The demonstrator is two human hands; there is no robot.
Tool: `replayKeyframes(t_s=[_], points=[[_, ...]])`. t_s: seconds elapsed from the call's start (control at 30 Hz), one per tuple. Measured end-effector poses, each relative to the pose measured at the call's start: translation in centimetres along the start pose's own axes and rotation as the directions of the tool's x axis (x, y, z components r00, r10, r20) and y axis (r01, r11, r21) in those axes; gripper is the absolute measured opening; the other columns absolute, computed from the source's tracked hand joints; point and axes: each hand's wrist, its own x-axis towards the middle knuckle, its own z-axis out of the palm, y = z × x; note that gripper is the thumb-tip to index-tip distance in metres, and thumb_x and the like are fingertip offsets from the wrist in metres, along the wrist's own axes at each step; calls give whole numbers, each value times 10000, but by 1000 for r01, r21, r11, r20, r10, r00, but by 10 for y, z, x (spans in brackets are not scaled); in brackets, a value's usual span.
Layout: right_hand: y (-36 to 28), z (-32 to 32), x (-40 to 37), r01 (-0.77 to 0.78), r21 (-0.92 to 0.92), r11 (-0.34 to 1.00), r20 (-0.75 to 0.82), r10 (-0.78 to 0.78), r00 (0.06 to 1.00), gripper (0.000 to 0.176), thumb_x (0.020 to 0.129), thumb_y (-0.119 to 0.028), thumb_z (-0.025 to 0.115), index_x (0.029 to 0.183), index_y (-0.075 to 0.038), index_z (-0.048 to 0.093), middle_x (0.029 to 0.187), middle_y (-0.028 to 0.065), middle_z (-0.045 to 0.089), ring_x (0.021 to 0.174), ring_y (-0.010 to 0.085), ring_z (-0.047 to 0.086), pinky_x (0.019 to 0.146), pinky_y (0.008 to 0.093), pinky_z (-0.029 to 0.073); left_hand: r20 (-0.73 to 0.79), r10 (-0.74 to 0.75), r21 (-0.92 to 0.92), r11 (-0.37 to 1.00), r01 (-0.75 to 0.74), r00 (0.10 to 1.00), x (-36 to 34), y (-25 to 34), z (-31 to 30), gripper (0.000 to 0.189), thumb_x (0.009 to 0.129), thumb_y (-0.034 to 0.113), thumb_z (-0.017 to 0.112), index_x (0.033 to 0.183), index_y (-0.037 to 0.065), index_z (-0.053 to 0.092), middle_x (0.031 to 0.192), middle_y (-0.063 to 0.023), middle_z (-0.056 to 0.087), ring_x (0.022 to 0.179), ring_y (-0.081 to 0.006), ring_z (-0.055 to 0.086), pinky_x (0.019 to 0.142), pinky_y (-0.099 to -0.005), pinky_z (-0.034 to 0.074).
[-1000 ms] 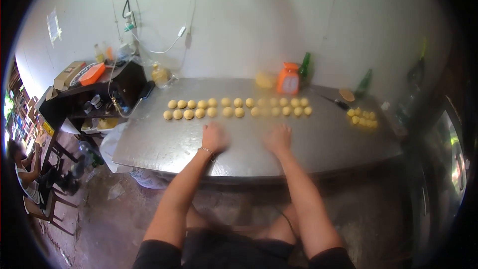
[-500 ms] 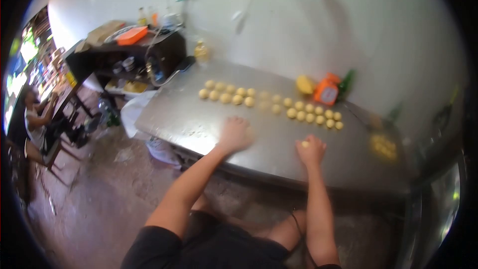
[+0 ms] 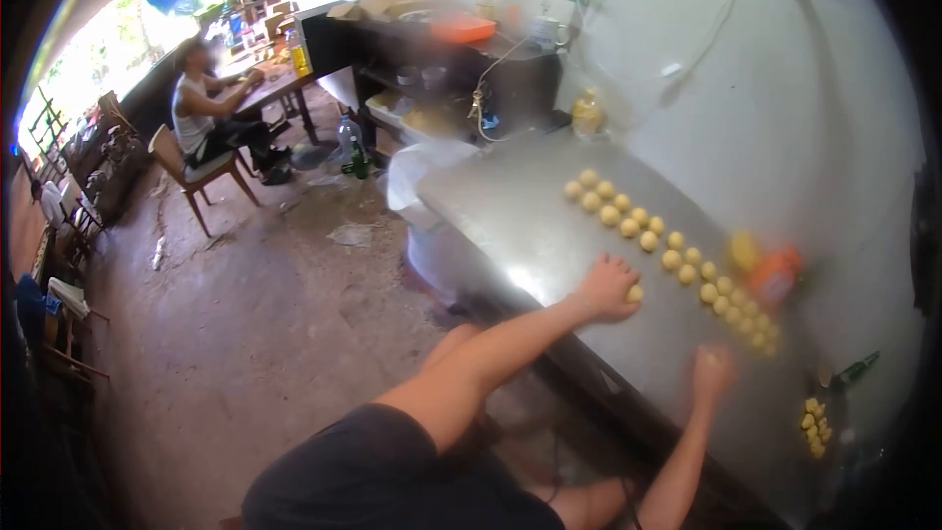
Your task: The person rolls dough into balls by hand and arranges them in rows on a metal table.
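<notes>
Head view: left hand (image 3: 608,287) palm down on table (image 3: 510,226), fingers loose, touching dough ball (image 3: 635,292); right hand (image 3: 711,374) blurry, grip unclear.

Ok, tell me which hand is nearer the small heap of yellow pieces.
Right. The right hand sits just short of the heap; the left hand is farther off, beside the rows of dough balls.

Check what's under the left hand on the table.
A yellow dough ball pokes out at the left hand's edge on the steel table; anything beneath the palm is covered.
</notes>
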Motion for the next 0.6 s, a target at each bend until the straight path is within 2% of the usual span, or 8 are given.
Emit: replayKeyframes(t_s=[0.1, 0.2, 0.33, 0.43, 0.5, 0.53, 0.6], points=[[-7, -8, -3, 5, -10, 1000, -8, -5, 1000, 362, 871, -363, 805, 1029, -64, 677, 1047, 195, 719, 1065, 418, 647, 1004, 529, 463, -13, 3, -1, 1000, -3, 1000, 0, 3, -4, 478, 844, 468, 728, 1115, 75, 720, 1054, -149, 709, 1131, -337, 609, 1076, -536, 392], [6, 1, 1, 81, -73, 994, -57, -85, 995, 359, 880, -380, 803, 1017, -76, 669, 1036, 181, 721, 1044, 415, 648, 990, 526, 464, -87, 35, 18, 999, -33, 996, -1, 3, 0, 440, 845, 463, 737, 1049, 75, 698, 999, -142, 704, 1075, -338, 614, 1010, -525, 410], [12, 4, 2, 81, -29, 996, -43, -82, 996, 363, 889, -406, 790, 1007, -86, 664, 998, 165, 721, 1006, 409, 659, 952, 527, 472, -83, 28, 24, 999, -26, 996, -1, 0, 0, 438, 841, 464, 733, 1039, 75, 704, 1005, -157, 711, 1082, -348, 625, 1024, -524, 414], [8, 3, -5, 173, -11, 985, -153, -173, 973, 314, 865, -370, 768, 965, -88, 672, 987, 172, 720, 995, 415, 664, 942, 537, 475, -91, 26, -2, 1000, -26, 995, -1, -3, 8, 426, 829, 456, 730, 1013, 72, 711, 1024, -181, 721, 1097, -373, 639, 1023, -537, 426], [7, -2, -1, 110, -56, 992, 0, -110, 994, 257, 827, -321, 736, 915, -87, 678, 986, 177, 722, 984, 419, 670, 934, 558, 472, -45, 8, -30, 1000, -9, 999, 2, -2, 7, 418, 818, 453, 726, 995, 74, 718, 1042, -194, 728, 1110, -392, 644, 1019, -552, 432], [2, -4, -5, 121, -79, 990, -31, -124, 992, 237, 813, -306, 726, 899, -90, 681, 982, 177, 721, 984, 420, 666, 932, 568, 469, -9, 1, -38, 999, -1, 1000, 1, 0, 4, 418, 813, 455, 723, 987, 76, 721, 1051, -195, 731, 1114, -398, 644, 1017, -558, 434], [3, 1, -16, 180, -95, 979, -67, -187, 980, 212, 799, -292, 718, 885, -101, 682, 971, 167, 713, 992, 411, 653, 929, 567, 461, -46, 132, -28, 991, -134, 990, -9, 7, -2, 423, 812, 486, 720, 959, 89, 725, 1051, -175, 733, 1124, -382, 643, 1003, -565, 440]])
